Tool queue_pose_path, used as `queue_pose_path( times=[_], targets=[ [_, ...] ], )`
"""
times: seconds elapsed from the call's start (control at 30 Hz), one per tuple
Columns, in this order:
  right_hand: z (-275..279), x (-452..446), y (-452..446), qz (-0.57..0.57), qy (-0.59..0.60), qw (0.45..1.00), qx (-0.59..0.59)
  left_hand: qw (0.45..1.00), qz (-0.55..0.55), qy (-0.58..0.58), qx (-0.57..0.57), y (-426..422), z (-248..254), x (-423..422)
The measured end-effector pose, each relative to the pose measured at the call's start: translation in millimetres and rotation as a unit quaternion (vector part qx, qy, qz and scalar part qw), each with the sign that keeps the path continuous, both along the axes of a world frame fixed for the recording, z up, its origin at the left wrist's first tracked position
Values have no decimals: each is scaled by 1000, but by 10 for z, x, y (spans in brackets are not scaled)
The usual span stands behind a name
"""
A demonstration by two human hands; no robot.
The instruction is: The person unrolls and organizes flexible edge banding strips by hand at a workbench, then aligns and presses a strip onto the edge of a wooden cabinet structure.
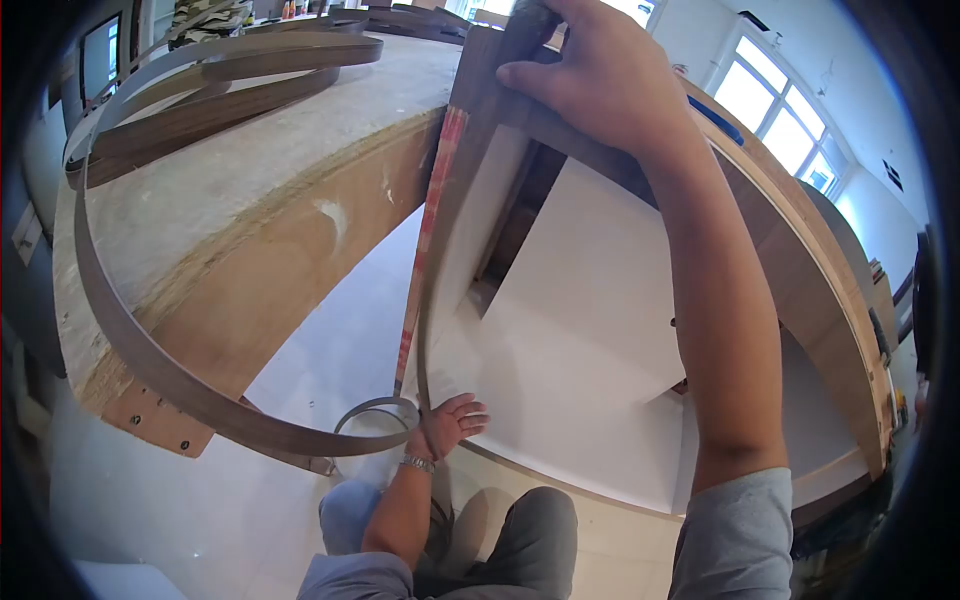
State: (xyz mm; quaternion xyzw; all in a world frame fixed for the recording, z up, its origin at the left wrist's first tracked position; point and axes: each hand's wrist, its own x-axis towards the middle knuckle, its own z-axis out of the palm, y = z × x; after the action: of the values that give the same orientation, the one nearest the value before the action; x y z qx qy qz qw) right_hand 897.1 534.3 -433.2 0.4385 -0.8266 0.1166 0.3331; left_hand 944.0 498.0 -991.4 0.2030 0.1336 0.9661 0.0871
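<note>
My right hand [610, 85] reaches up to the top corner of an upright panel. Its fingers and thumb close on a dark block-like object [530, 32], partly hidden, at the wood-brown edge. A long brown edge-banding strip [425, 300] runs down along this panel edge, beside a red-and-white patterned band [432, 210]. Low down, my left hand [455, 425], with a metal watch on the wrist, has its fingers stretched out beside the panel edge. The strip passes across its palm and loops away to the left.
To the left stands a worn workbench [270, 170] with a thick wooden edge; coils of brown banding [210, 120] lie on it. A white-lined cabinet carcass [590, 330] is on the right, under a curved wooden edge [800, 230]. My knees [535, 540] are below.
</note>
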Motion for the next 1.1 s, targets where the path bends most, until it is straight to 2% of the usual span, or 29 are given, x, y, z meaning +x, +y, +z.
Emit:
queue_pose_path(
  times=[0.03,0.13,0.2,0.27,0.3,0.33,0.37,0.4,0.43,0.47,0.5,0.57,0.7,0.77,0.83,0.93,1.03,1.1],
  targets=[
    [-3,-34,2,2,13,1000,4,996,-21,59,63,-4,100,63],
    [23,-58,-10,-1,38,999,19,989,57,85,107,-65,-149,364],
    [43,49,-22,-16,37,999,36,995,90,25,19,-215,-274,544],
    [-18,-32,-56,-11,97,995,24,988,127,-68,-48,-282,-343,601],
    [-109,-123,-22,-10,124,992,21,932,194,-77,-298,-291,-340,554],
    [-119,-15,-2,-10,56,998,23,811,240,-85,-526,-360,-306,568],
    [-65,200,51,-11,-20,999,27,706,259,-106,-650,-360,-108,617],
    [-110,232,77,-5,-44,999,26,585,257,-127,-759,-360,99,667],
    [-153,264,102,1,-69,997,25,529,252,-162,-794,-329,443,683],
    [-233,182,85,17,-33,999,19,737,285,-173,-588,-338,120,596],
    [-272,93,73,35,15,999,25,875,307,-175,-330,-321,-217,543],
    [-315,-47,87,58,97,993,22,873,281,-233,-323,-302,-217,514],
    [-373,-122,236,71,109,991,10,856,269,-246,-367,-243,-357,439],
    [-418,-163,304,75,105,992,3,814,292,-271,-423,-113,-464,434],
    [-426,-199,352,77,106,991,-4,757,309,-281,-502,-44,-837,372],
    [-450,-247,429,78,105,991,-16,786,313,-380,-373,10,-1413,313],
    [-460,-268,488,78,105,991,-25,788,294,-477,-254,-57,-1342,265],
    [-552,-305,548,74,105,991,-27,801,304,-462,-227,-163,-1422,154]
  ],
)
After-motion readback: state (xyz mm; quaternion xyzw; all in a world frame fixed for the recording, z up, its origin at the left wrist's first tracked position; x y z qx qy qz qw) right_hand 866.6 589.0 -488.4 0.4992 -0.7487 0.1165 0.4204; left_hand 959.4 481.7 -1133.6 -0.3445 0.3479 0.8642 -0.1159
